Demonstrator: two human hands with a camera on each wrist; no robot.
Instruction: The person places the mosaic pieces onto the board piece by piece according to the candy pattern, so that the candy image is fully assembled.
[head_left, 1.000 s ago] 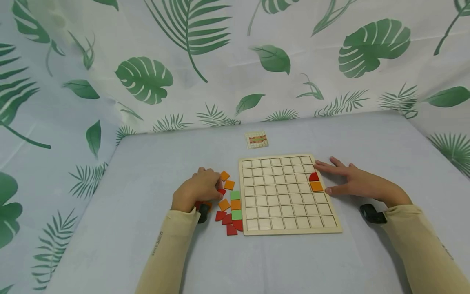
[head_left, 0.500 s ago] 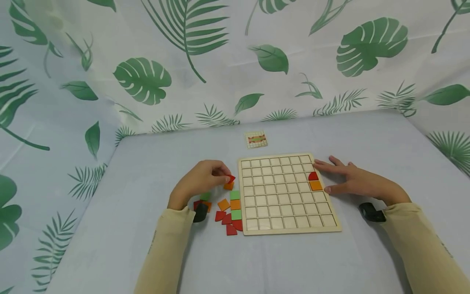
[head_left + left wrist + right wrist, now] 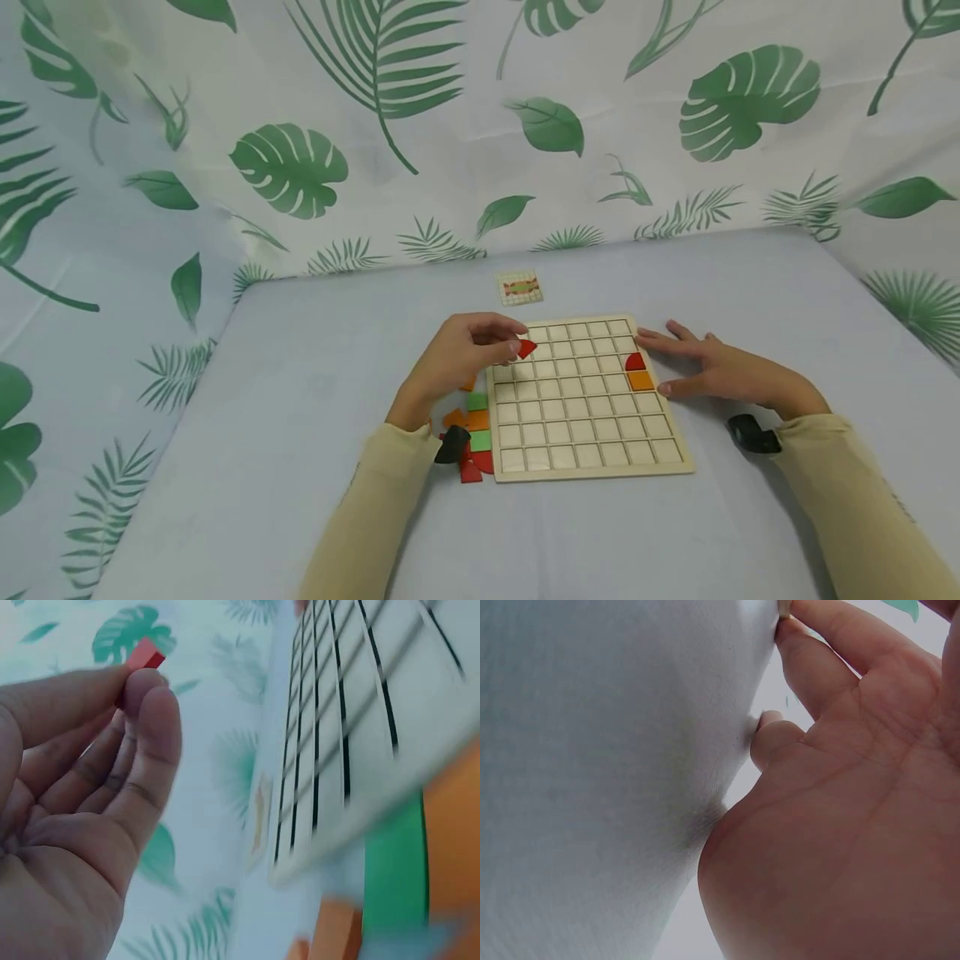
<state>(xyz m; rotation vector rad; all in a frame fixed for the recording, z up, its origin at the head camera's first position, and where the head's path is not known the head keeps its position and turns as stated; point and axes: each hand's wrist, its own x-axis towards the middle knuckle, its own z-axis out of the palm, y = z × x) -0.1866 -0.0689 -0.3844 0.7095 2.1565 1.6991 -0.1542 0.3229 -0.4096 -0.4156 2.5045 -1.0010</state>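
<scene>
Between thumb and fingers, my left hand (image 3: 468, 350) pinches a red tile (image 3: 527, 348) with a curved edge, above the upper left of the wooden grid board (image 3: 581, 481). In the left wrist view the red tile (image 3: 145, 654) sticks out past the fingertips. My right hand (image 3: 738, 375) lies with its fingers spread at the board's right edge, thumb and fingertips touching it. Two tiles sit in the grid's right column: a red rounded tile (image 3: 634, 362) and, just below it, an orange square tile (image 3: 641, 381).
Along the board's left side lie loose tiles, among them a green square (image 3: 480, 440), an orange square (image 3: 477, 419) and a red piece (image 3: 471, 472); my left wrist partly hides them. A small pattern card (image 3: 519, 287) lies behind the board.
My left hand has picked the red tile up from the loose pieces and carried it right and away from me, over the board's left part. My right hand stays at the right edge.
</scene>
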